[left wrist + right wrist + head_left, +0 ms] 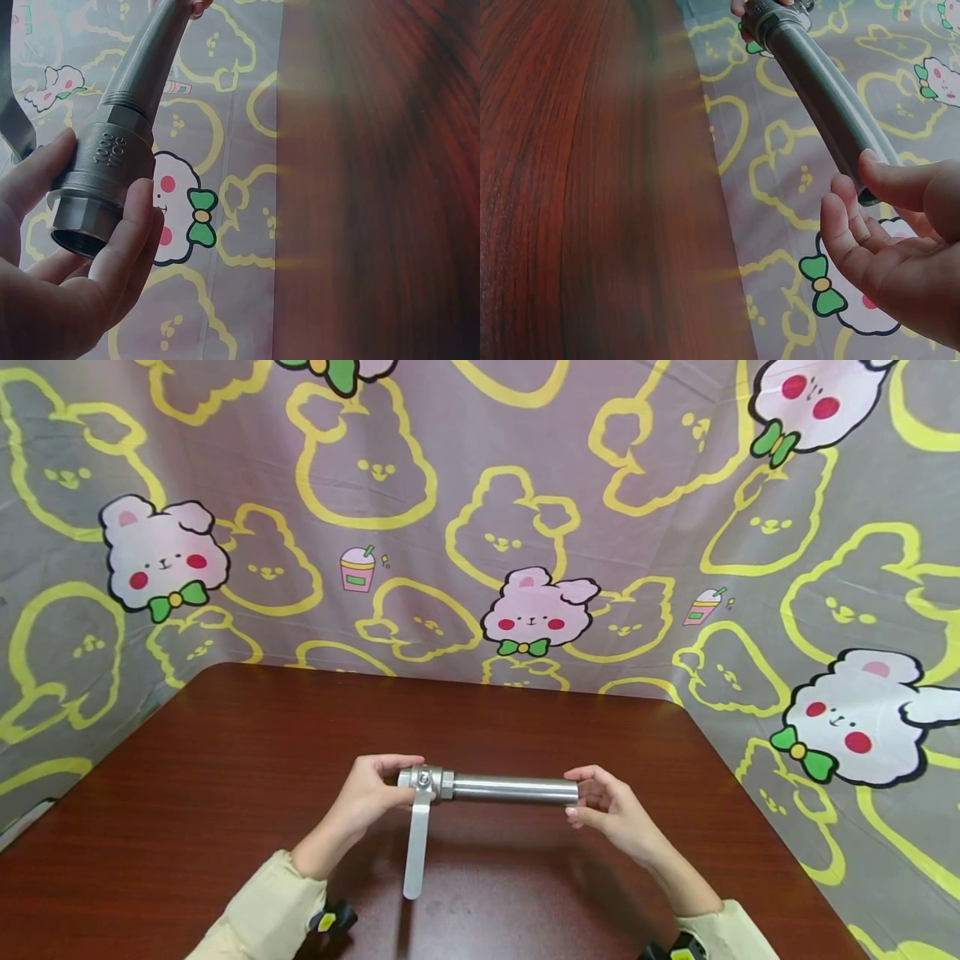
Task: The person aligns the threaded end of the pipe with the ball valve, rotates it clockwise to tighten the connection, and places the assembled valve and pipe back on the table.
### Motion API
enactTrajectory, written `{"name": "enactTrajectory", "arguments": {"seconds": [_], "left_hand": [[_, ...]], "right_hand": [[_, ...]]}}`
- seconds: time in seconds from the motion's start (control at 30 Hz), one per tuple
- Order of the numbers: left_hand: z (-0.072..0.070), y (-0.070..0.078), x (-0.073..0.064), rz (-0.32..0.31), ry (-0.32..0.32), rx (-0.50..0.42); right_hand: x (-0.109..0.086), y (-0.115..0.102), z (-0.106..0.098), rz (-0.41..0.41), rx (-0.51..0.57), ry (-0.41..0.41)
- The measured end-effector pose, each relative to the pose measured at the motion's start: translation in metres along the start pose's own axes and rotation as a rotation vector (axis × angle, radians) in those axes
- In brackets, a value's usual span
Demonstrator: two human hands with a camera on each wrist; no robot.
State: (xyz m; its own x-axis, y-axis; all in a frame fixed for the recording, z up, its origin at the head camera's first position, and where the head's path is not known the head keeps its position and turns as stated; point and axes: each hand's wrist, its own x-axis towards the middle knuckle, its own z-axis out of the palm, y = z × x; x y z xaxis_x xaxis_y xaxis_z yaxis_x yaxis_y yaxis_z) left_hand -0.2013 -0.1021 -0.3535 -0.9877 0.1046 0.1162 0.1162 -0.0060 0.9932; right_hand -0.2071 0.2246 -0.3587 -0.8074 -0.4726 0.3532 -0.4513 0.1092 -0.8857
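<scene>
A metal ball valve [446,784] is joined to a straight steel pipe [513,789], and the two are held level above the table. My left hand [367,795] grips the valve body around its open hex end, thumb on the near side. In the left wrist view raised lettering shows on the valve body [105,154]. The valve's flat lever [416,852] points toward me, square to the pipe. At the pipe's far right end, my right hand [618,814] holds the tip between thumb and fingers, as the right wrist view also shows on the pipe [825,97].
Beneath the hands lies a dark red-brown wooden table [225,777]. A grey cloth [427,543] with yellow outlines and cartoon rabbits hangs around its back and sides. Straps with small black devices [333,920] sit at both cream sleeves.
</scene>
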Motion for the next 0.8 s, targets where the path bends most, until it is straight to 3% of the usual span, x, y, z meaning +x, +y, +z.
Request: {"name": "enactTrajectory", "arguments": {"seconds": [0.33,0.57,0.8], "left_hand": [[-0.0001,0.0004,-0.0003,-0.006,0.000,-0.008],[0.0005,0.0002,-0.0007,-0.010,0.001,-0.001],[0.0007,0.0000,0.0008,-0.002,-0.007,-0.002]], "right_hand": [[0.0001,-0.0013,0.0001,0.016,-0.030,-0.062],[-0.0007,-0.0040,0.0019,0.105,0.003,-0.083],[0.0001,-0.0073,0.0023,0.093,0.058,-0.077]]}}
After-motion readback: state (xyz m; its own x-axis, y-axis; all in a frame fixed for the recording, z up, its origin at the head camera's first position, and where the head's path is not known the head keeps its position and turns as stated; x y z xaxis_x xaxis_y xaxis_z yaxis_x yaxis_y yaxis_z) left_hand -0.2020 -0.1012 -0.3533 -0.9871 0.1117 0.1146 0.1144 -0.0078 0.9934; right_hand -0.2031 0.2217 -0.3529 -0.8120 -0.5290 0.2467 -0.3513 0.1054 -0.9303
